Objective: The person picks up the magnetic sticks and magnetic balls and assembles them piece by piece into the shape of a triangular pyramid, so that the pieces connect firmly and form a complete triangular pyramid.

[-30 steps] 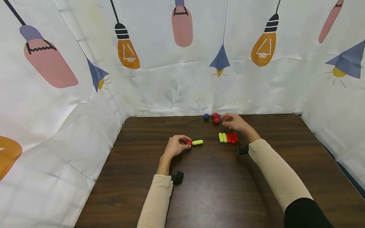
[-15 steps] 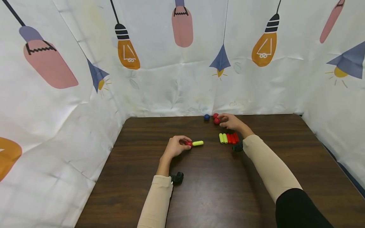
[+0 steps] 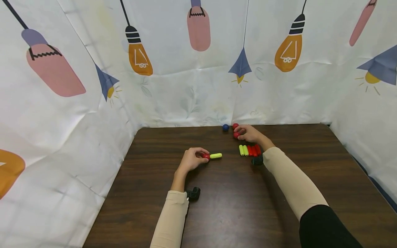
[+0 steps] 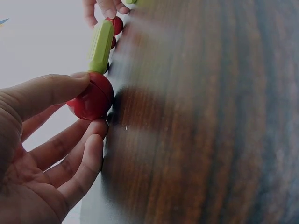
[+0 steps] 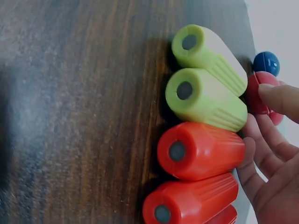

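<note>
My left hand (image 3: 190, 160) pinches a red ball (image 4: 96, 100) between thumb and fingers, low over the table. A ribbed lime-green rod (image 3: 216, 156) extends rightward from that ball, its end right at the ball's surface. Near the far edge, my right hand (image 3: 252, 134) pinches another red ball (image 3: 236, 135) with thumb and fingertips. Just behind it sits one more red ball (image 3: 235, 126), partly covered in the right wrist view. To its left lies a blue ball (image 3: 225, 127).
In front of my right hand, two lime-green rods (image 3: 243, 150) and three red rods (image 3: 254, 150) lie side by side. Round grey discs show in their ends. The dark wooden table (image 3: 235, 199) meets a white patterned curtain (image 3: 173, 93) at its far edge.
My right hand has moved left to the red balls and taken hold of the nearer one, which has shifted slightly toward me. The left hand stays in place with its ball and rod.
</note>
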The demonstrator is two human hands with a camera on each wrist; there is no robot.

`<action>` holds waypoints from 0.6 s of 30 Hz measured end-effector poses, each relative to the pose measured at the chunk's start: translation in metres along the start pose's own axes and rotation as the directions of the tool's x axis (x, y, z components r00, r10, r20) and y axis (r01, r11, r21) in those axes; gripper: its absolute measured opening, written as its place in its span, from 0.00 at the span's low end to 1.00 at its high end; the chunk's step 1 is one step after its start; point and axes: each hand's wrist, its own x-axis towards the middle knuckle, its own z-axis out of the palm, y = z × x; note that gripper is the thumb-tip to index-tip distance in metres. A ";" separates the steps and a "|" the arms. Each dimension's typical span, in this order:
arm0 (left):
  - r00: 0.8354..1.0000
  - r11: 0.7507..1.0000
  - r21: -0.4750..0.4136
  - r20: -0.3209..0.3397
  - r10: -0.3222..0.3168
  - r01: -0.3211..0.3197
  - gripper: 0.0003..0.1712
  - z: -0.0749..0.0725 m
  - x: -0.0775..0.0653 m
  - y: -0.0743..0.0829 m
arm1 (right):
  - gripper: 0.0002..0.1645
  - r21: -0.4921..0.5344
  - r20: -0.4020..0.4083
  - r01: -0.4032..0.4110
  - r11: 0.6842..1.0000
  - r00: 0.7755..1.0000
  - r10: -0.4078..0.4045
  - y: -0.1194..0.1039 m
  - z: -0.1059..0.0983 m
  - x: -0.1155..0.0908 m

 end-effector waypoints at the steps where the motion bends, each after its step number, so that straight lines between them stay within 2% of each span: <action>1: 1.000 1.000 -0.003 0.000 -0.002 0.002 0.14 0.000 0.000 0.000 | 0.20 -0.005 0.002 0.005 1.000 1.000 -0.005 -0.001 0.001 0.000; 8: 1.000 1.000 -0.006 -0.001 0.000 0.000 0.14 0.000 0.000 0.001 | 0.19 -0.032 0.014 0.053 0.998 0.999 -0.053 -0.008 0.003 -0.004; 18: 1.000 1.000 0.001 0.000 -0.001 0.001 0.14 0.000 -0.001 0.001 | 0.17 -0.060 -0.011 0.067 0.996 0.998 -0.068 -0.007 0.006 -0.010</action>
